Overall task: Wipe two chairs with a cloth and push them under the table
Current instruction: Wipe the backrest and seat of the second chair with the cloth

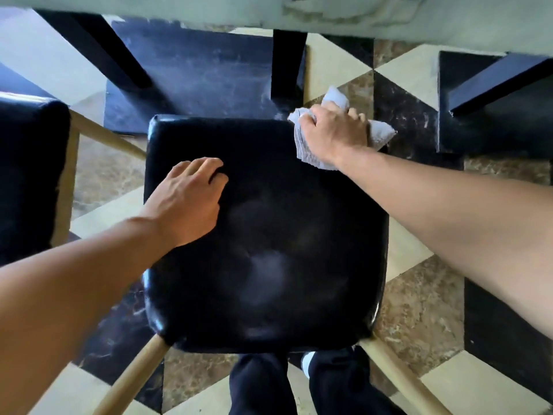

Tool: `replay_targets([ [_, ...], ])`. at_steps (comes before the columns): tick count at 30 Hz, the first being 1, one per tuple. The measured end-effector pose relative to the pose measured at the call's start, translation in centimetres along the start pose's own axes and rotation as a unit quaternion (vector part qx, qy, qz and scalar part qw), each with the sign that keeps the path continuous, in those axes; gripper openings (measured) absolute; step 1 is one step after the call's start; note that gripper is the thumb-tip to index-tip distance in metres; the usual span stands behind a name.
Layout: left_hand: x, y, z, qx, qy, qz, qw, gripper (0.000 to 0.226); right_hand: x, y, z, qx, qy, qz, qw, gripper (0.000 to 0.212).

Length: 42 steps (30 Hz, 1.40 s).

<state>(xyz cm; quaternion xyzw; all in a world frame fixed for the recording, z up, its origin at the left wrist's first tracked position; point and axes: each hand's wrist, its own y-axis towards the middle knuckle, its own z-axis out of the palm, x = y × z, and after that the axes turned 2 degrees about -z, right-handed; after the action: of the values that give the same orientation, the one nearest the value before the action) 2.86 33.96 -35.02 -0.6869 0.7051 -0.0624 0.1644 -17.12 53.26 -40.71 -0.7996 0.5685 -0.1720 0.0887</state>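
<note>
A chair with a black padded seat [269, 241] and light wooden legs stands right below me, in front of the table [389, 22]. My right hand [335, 133] grips a grey cloth [380, 134] at the seat's far right corner. My left hand [191, 193] rests on the left part of the seat, its fingers bent against the cushion and holding nothing. A second chair with a black seat [30, 175] stands at the left edge, only partly in view.
The pale tabletop spans the top of the view, with black table legs [287, 64] and dark base blocks [194, 73] beneath it. The floor is tiled in black, cream and brown [419, 310]. My dark trouser legs [269, 384] stand behind the chair.
</note>
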Motion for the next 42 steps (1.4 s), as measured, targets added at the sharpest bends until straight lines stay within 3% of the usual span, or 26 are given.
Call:
replay_targets([
  [5, 5.9, -3.1, -0.7, -0.054, -0.033, -0.098, 0.993, 0.032, 11.6, -0.7, 2.3, 0.012, 0.014, -0.102, 0.995, 0.040],
  [13, 12.1, -7.5, -0.3, -0.092, -0.072, -0.211, 0.970, 0.032, 23.1, -5.9, 5.9, 0.006, -0.066, -0.286, 0.956, 0.043],
  [15, 13.4, -8.6, 0.0, -0.099, -0.082, -0.237, 0.963, 0.027, 22.7, -8.3, 6.7, 0.031, -0.080, -0.402, 0.912, 0.040],
  [17, 14.1, -9.5, 0.3, -0.101, -0.094, -0.251, 0.958, 0.025, 21.2, -10.3, 7.1, 0.055, -0.097, -0.540, 0.835, 0.037],
  [19, 14.3, -10.2, 0.5, -0.103, -0.111, -0.274, 0.950, 0.024, 20.0, -10.4, 6.6, 0.069, -0.102, -0.613, 0.780, 0.037],
  [21, 14.3, -10.3, 0.5, -0.108, -0.125, -0.287, 0.943, 0.019, 19.6, -9.0, 6.1, 0.065, -0.117, -0.603, 0.786, 0.041],
  [26, 13.1, -9.2, 0.0, -0.114, -0.136, -0.287, 0.941, 0.018, 22.4, -5.6, 4.9, 0.044, -0.122, -0.387, 0.913, 0.047],
  [29, 12.6, -9.0, -0.2, -0.123, -0.141, -0.299, 0.936, 0.019, 25.1, -7.0, 5.4, 0.049, -0.143, -0.317, 0.936, 0.047],
  [33, 12.3, -9.5, -0.1, -0.109, -0.146, -0.327, 0.927, 0.024, 24.2, -13.0, 6.8, 0.057, -0.164, -0.417, 0.892, 0.043],
  [36, 11.7, -10.3, 0.0, -0.082, -0.126, -0.304, 0.941, 0.030, 20.1, -18.5, 8.7, 0.066, -0.081, -0.523, 0.846, 0.032],
  [38, 11.4, -10.7, -0.2, -0.073, -0.115, -0.281, 0.950, 0.031, 16.4, -21.2, 9.5, 0.071, -0.041, -0.577, 0.813, 0.037],
  [42, 10.3, -10.7, -0.8, -0.023, -0.074, -0.221, 0.972, 0.031, 7.7, -22.4, 8.4, 0.110, -0.096, -0.635, 0.759, 0.050],
])
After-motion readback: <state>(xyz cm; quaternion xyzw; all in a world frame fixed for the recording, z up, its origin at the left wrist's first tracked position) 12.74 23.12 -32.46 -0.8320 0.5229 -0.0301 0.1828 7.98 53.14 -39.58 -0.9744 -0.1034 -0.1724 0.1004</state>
